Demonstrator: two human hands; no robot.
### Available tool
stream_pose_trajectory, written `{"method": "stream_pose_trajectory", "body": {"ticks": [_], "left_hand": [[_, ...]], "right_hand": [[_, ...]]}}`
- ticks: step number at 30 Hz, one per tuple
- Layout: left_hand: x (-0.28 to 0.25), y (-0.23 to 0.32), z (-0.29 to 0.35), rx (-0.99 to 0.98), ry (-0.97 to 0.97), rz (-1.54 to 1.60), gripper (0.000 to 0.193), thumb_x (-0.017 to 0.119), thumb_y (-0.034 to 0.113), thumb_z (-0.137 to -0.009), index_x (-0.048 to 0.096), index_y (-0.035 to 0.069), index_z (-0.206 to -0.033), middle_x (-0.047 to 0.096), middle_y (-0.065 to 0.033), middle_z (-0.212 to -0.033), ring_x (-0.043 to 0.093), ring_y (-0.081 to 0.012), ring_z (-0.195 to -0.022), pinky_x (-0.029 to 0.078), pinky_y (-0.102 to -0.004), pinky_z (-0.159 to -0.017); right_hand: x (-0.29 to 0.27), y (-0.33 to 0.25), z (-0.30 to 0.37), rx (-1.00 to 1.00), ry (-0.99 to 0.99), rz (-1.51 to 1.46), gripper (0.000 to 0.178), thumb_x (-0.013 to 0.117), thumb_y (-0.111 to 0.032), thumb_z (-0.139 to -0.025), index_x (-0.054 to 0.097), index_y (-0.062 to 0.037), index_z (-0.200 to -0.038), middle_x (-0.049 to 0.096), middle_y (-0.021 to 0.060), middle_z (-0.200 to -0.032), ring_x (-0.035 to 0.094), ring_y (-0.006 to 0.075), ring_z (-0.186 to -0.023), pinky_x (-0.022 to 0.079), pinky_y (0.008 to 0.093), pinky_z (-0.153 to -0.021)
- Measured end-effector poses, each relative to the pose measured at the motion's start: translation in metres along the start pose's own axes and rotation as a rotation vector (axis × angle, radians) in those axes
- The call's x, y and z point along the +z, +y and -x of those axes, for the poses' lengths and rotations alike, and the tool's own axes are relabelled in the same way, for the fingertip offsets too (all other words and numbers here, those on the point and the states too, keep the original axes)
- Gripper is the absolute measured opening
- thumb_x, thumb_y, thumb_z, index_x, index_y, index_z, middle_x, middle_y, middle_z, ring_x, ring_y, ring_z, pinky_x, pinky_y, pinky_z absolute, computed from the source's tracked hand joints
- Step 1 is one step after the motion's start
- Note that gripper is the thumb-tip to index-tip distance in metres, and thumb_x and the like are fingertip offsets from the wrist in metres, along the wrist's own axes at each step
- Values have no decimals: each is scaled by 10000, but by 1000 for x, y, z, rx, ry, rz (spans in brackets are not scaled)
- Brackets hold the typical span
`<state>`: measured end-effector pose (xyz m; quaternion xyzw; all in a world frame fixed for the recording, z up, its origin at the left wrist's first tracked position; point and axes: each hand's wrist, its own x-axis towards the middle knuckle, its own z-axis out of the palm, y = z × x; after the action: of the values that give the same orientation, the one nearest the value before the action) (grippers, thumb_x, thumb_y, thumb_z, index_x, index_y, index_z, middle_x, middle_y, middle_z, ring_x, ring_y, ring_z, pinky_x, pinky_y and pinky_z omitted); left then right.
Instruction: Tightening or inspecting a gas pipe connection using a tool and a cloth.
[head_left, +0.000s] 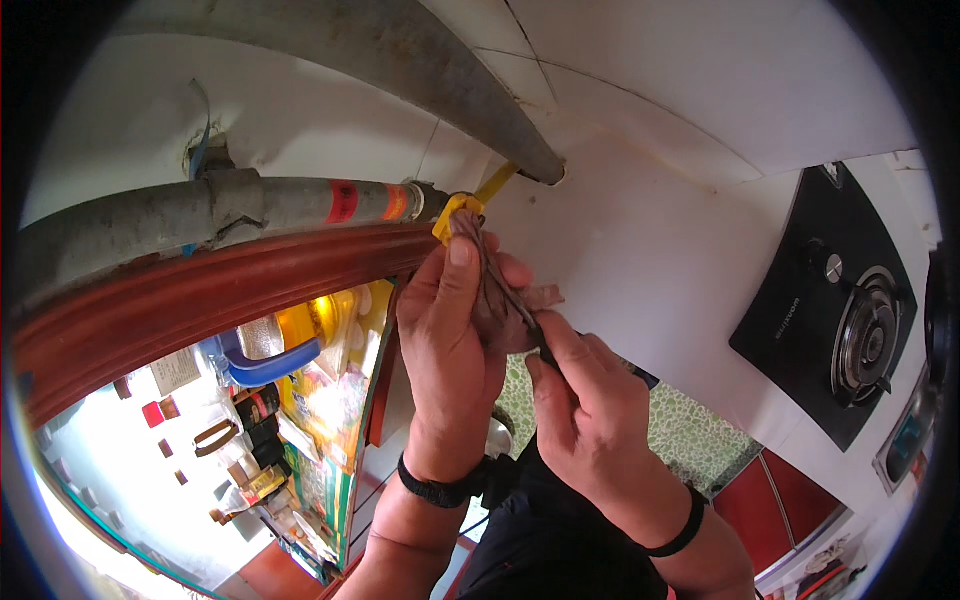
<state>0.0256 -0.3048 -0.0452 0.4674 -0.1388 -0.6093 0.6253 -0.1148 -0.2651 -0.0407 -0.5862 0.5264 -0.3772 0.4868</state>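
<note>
My left hand point(445, 330) is closed around a crumpled greyish-brown cloth point(494, 295), its thumb pressing the upper end. That end of the cloth touches a yellow valve piece point(458, 212) at the end of a grey pipe point(290, 202). Just right of it, my right hand point(592, 405) pinches something dark and narrow at the lower end of the cloth. A thin dark line runs from there up along the cloth, but I cannot tell what it is. A yellow strip point(497, 183) slants from the valve toward a thicker grey pipe point(440, 70).
Below the pipe runs a dark red wooden ledge point(240, 275). Under it, a shelf holds several items, among them a blue-handled container point(265, 362). A black gas hob point(835, 310) sits on the white surface point(640, 260) at right. Green patterned flooring point(690, 425) shows lower down.
</note>
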Motion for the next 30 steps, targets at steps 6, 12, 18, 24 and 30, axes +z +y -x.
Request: {"method": "stream_pose_trajectory", "body": {"ticks": [6, 12, 18, 24, 30], "left_hand": [[-6, -1, 6, 44, -8, -34, 303, 548, 276, -1101, 616, -16, -1139, 710, -122, -886, 754, -268, -767, 637, -378, -728], [8, 3, 0, 0, 4, -67, 299, 549, 276, -1100, 612, -12, -1148, 709, -118, -867, 750, -256, -763, 632, -362, -714], [-6, 0, 7, 39, 15, -27, 283, 540, 260, -1105, 622, -9, -1139, 709, -112, -869, 699, -188, -721, 628, -353, -717], [2, 5, 3, 2, 7, -77, 279, 528, 257, -1109, 620, -5, -1138, 709, -109, -884, 701, -190, -721, 629, -369, -758], [-12, 2, 5, 27, -64, 24, 280, 530, 265, -1107, 614, -1, -1127, 718, -109, -879, 723, -207, -725, 631, -379, -753]], "right_hand": [[-3, 5, 6, -35, -53, 16, 417, 667, 29, -924, 612, 40, -1338, 630, 165, -836, 622, 286, -669, 504, 342, -615], [-2, 1, 2, -13, -13, -12, 407, 662, 26, -929, 614, 42, -1332, 640, 167, -848, 621, 297, -664, 501, 352, -609], [-5, -2, 8, 1, -61, 12, 398, 661, 16, -938, 613, 33, -1332, 640, 169, -851, 623, 293, -662, 505, 367, -610], [-7, -8, 5, 0, -52, 55, 416, 677, 12, -935, 616, 20, -1347, 640, 169, -846, 632, 291, -658, 505, 369, -604], [-4, -12, 11, -12, -42, 119, 426, 677, 10, -932, 613, 14, -1353, 638, 159, -832, 629, 292, -628, 498, 363, -566]]}}
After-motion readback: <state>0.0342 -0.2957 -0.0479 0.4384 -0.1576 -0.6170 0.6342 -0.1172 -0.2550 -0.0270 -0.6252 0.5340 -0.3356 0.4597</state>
